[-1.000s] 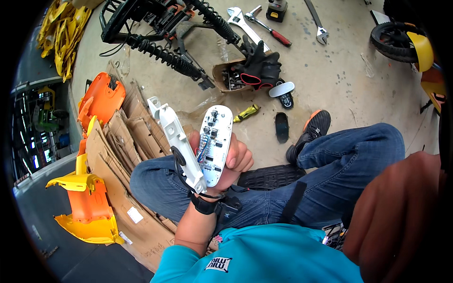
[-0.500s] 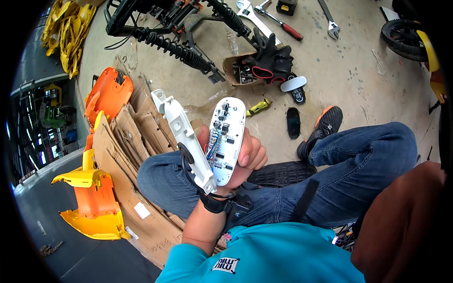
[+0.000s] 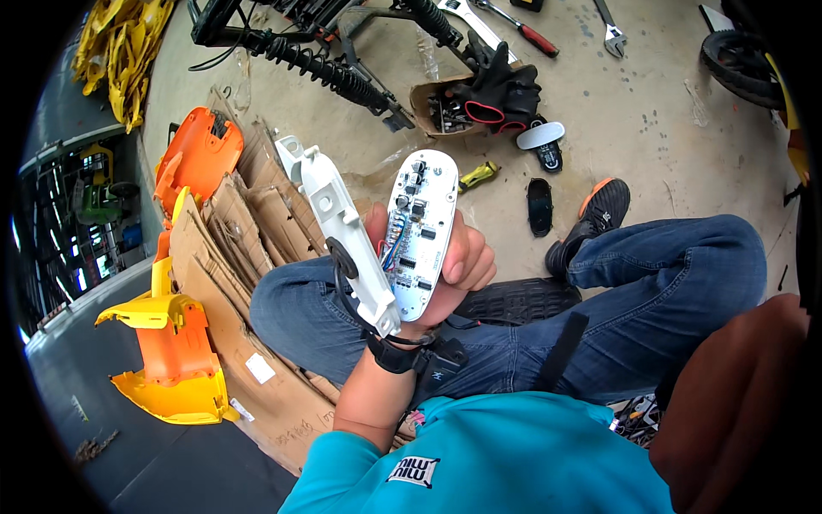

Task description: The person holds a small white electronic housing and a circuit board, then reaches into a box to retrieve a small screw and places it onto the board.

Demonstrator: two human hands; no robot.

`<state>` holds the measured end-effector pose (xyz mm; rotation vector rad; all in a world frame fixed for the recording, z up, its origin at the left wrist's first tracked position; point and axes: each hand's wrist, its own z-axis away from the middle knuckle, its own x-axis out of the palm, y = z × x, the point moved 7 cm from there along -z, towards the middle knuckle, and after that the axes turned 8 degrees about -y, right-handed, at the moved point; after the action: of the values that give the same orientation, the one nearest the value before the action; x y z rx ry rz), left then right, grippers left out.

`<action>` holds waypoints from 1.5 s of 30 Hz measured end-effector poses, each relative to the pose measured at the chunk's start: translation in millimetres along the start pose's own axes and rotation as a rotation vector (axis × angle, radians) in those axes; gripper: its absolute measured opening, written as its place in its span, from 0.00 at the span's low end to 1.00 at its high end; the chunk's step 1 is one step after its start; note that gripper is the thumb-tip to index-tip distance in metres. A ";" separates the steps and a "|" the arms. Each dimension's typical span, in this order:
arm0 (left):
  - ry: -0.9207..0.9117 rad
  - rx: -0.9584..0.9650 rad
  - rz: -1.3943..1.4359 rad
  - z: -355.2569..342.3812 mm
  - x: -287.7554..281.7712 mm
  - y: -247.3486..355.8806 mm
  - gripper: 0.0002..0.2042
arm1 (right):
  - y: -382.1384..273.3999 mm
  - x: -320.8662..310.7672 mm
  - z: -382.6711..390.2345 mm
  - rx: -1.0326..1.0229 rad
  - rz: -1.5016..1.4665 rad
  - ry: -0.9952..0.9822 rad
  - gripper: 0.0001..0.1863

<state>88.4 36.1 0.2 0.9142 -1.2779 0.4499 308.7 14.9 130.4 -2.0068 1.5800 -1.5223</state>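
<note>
My left hand (image 3: pixel 467 255) is closed round an oval white circuit board (image 3: pixel 423 236), its component side facing up toward me. Chips, capacitors and a bundle of coloured wires show on the board. Leaning away at the board's left is its white plastic housing (image 3: pixel 341 231), an elongated piece with a black round grommet and a dark cable. The same hand supports both, with fingers round the board's right edge and the thumb partly hidden between the two pieces. My right hand is out of sight; only part of a bare arm, close to the camera, fills the right edge.
Flattened cardboard (image 3: pixel 248 317) lies left of my crossed legs, beside orange and yellow plastic panels (image 3: pixel 171 351). Ahead are a black frame with springs (image 3: pixel 325 77), a small parts box (image 3: pixel 441 111), black gloves (image 3: pixel 503 94), a yellow-handled tool (image 3: pixel 478 176) and wrenches (image 3: pixel 614 38).
The board and housing have shifted slightly up and to the right in view, still in my left hand. The surroundings have shifted a little as the view moved.
</note>
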 end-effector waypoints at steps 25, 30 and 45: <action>-0.006 0.074 -0.026 9.3 5.0 9.2 0.32 | 57.9 -92.6 -52.1 0.378 0.322 0.627 0.11; -0.053 0.074 -0.032 6.7 11.8 13.2 0.33 | 88.4 -107.7 -33.2 0.469 0.147 0.735 0.09; -0.014 0.084 -0.002 11.4 12.6 14.0 0.34 | 96.4 -104.9 -39.5 0.531 0.260 0.712 0.08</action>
<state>74.4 33.0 16.9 0.9905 -1.2780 0.4992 226.2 74.5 23.1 -0.9842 1.3264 -2.3611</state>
